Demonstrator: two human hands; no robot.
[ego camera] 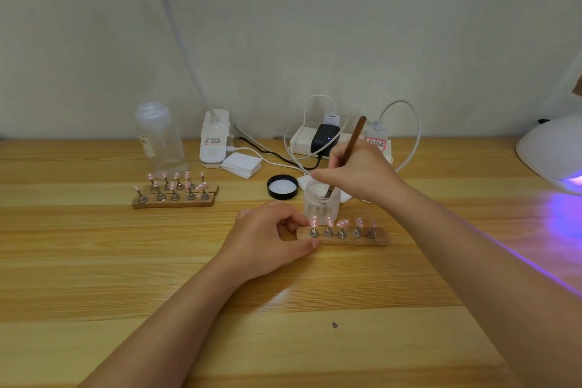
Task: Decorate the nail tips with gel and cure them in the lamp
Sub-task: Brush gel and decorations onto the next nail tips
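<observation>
Five pink nail tips (342, 223) stand on a wooden holder (378, 238) at the centre of the frame. The left hand (267, 238) pinches the holder's left end between thumb and curled fingers. The right hand (356, 175) grips a brown brush (354, 138), its tip dipped in a clear jar (321, 203) just behind the holder. A glowing lamp (554, 154) sits at the right edge of the wooden table (94, 261).

Five pink nail tips (343, 223) with white dots stand upright on metal pegs along a wooden holder (343, 238). Just behind it, a brown-handled brush (349, 148) dips, tilted, into an open clear jar (322, 201). The curing lamp (554, 154) glows violet at far right.
</observation>
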